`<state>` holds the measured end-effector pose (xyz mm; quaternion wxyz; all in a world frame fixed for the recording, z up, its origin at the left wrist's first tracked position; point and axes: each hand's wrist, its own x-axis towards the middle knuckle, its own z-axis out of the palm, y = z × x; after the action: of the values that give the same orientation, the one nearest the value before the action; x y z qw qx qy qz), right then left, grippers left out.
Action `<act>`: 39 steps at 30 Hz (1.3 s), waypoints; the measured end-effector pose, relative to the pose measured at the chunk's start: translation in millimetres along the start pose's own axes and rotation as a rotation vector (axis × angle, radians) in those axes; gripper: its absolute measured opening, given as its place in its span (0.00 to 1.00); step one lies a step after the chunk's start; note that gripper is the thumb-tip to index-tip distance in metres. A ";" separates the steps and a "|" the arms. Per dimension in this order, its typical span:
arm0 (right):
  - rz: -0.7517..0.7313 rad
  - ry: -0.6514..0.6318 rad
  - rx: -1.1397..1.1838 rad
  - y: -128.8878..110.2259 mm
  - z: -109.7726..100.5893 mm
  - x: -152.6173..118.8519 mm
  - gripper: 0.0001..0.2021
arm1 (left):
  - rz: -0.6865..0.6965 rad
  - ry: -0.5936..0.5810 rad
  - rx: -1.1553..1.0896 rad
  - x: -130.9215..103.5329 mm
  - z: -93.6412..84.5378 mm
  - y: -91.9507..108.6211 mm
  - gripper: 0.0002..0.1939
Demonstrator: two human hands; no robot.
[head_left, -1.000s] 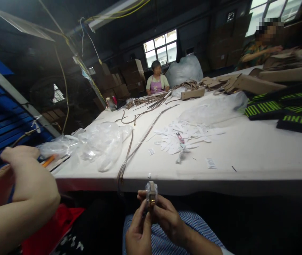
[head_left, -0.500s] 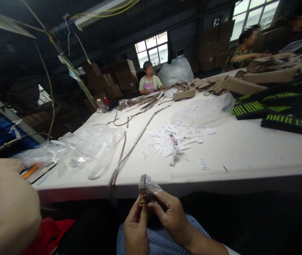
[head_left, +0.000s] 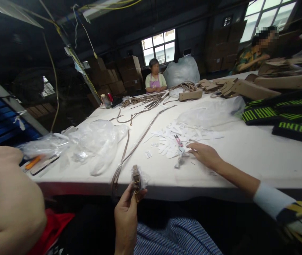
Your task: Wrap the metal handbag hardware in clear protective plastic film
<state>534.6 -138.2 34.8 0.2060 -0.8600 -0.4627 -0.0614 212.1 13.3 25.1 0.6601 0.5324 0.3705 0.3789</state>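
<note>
My left hand pinches a rolled brown strap with a gold buckle, partly wrapped in clear plastic, at the table's front edge. Further right, my right hand reaches over the table with fingers apart, its fingertips beside the pink-handled snippers. Under and around the snippers spreads a pile of white tags. A crumpled bit of plastic lies just in front of them.
Long brown straps run across the white table. Plastic bags lie left, near a person's arm. Black-green bands and brown leather pieces are at right. People sit at the far side and far right.
My right hand has let go of the wrapped strap and moved up and right to the snippers. My left hand still holds the strap, now slightly further left. The view has shifted a little.
</note>
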 end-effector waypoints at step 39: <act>0.132 -0.147 0.624 -62.2 -51.9 -49.7 0.18 | -0.142 -0.281 -0.252 9.8 12.5 24.9 0.18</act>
<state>459.9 -167.6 85.8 0.4292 -0.7858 -0.4159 0.1590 224.9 20.4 50.7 0.7918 0.4656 0.2612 0.2968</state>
